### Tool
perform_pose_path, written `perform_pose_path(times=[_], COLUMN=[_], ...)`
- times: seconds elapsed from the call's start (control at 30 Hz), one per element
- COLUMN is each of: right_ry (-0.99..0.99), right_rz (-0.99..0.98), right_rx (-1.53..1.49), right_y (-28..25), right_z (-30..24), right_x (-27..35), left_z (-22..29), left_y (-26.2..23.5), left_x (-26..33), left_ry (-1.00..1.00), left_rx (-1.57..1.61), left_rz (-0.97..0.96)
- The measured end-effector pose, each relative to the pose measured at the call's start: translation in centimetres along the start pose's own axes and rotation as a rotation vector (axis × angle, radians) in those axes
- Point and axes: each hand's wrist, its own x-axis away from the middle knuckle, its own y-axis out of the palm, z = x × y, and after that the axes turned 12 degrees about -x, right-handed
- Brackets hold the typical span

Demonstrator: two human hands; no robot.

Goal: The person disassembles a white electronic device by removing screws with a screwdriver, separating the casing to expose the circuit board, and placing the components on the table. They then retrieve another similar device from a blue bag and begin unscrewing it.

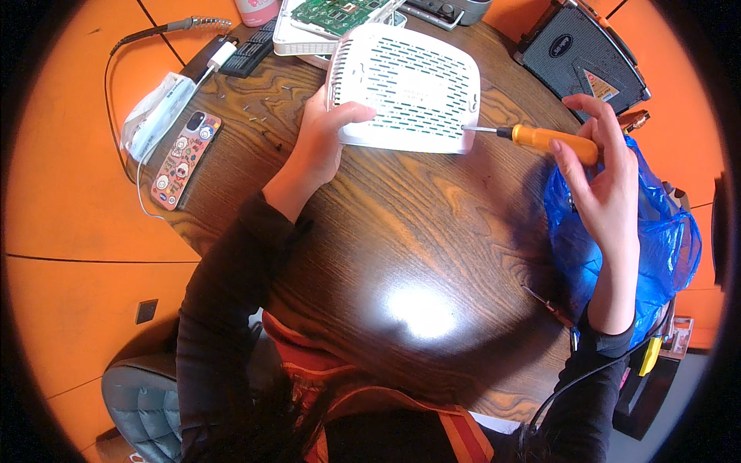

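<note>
- Where the table [386, 208] stretches left of the left hand [319, 139], a phone [185, 162] in a cartoon-covered case lies well apart from its fingers.
- Nearer those fingers, small screws [245, 118] lie scattered, perhaps set aside within reach.
- Clamped on the white vented casing [409, 92] at its left side, the left fingers have the thumb across the slotted face and the rest hidden; this hold seems meant to brace it.
- Beyond those fingers, a green circuit board [332, 15] sits on another white housing [297, 38].
- Between both hands' fingers, an orange-handled screwdriver [544, 140] points left, its tip at the casing's near right corner.
- Lightly closed on the handle, the right hand [606, 162] has its index finger raised, perhaps for easy turning; I cannot tell how the hidden fingers sit.
- Right of those fingers bunches a blue plastic bag [668, 239].
</note>
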Motion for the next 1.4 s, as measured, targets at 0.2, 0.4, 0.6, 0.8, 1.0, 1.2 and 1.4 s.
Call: perform_pose_path(times=[0.2,0.4,0.6,0.8,1.0,1.2,1.4], right_ry=[0.069,0.044,-0.093,-0.122,0.01,0.148,0.38], right_rz=[-0.022,-0.09,-0.046,0.132,0.274,0.444,0.402], right_rx=[-0.077,-0.057,-0.036,-0.083,-0.363,-1.032,-1.509], right_y=[0.7,-0.1,-0.1,-0.3,-0.5,2.7,9.8], right_z=[-0.2,-0.4,0.2,1.1,1.6,2.4,2.4], right_x=[0.2,0.6,1.2,1.8,2.8,4.0,5.6], left_z=[0.1,0.2,0.4,0.7,0.7,0.3,-1.7], left_y=[0.0,0.0,0.0,0.1,0.1,0.1,0.1], left_x=[0.0,0.0,0.1,0.2,0.3,0.2,0.1], left_ry=[0.0,-0.005,-0.022,-0.037,-0.044,-0.083,-0.099], left_rx=[0.014,0.01,0.007,-0.001,-0.008,0.021,-0.23], left_rz=[-0.003,0.013,0.022,0.016,0.019,-0.09,0.063])
